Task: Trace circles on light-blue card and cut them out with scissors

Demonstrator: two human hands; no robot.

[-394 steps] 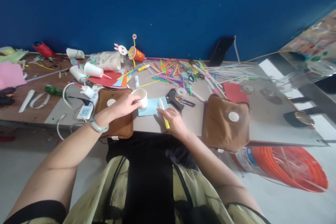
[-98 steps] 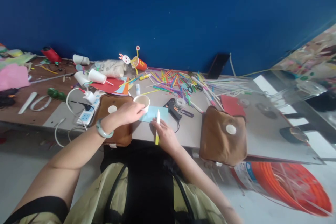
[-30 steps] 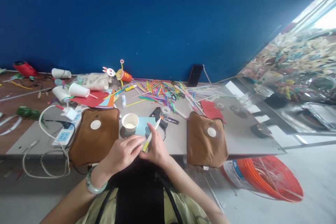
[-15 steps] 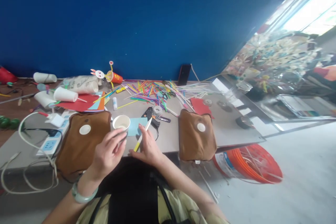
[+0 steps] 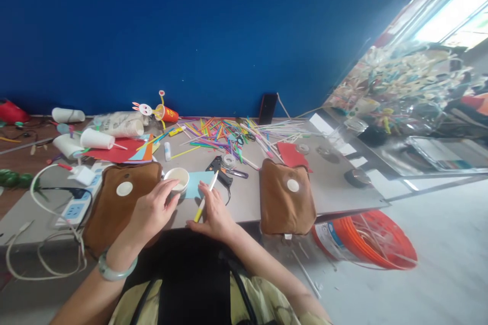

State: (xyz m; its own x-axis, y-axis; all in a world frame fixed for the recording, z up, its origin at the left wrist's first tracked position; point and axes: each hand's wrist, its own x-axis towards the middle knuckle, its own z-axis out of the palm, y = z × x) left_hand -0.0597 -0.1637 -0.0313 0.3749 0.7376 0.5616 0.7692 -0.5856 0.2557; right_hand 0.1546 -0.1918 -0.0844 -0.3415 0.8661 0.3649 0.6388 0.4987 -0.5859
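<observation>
A white paper cup (image 5: 182, 177) stands upright near the front of the table, its mouth facing me. My left hand (image 5: 156, 208) is at its near left side, with curled fingers on the rim and the thumb low in front. A white marker with a yellow end (image 5: 206, 196) slants up and away in my right hand (image 5: 216, 216), between thumb and fingers. Beneath the two, a light blue paper sheet (image 5: 194, 179) lies flat, partly hidden by cup and hand. Just behind the right hand lie a black glue gun (image 5: 216, 164) and a utility knife (image 5: 239, 174).
Brown cushion-like pouches flank my hands, one left (image 5: 114, 208) and one right (image 5: 287, 208). Colourful straws (image 5: 224, 134) are spread along the wall. Stacked paper cups (image 5: 127, 127) and a power strip (image 5: 78, 207) are at left. An orange bucket (image 5: 366, 238) lies tipped below the table's right edge.
My left hand has shifted slightly left and up, its fingers now at the cup's rim. My right hand and the marker have barely moved. The view has turned slightly.
</observation>
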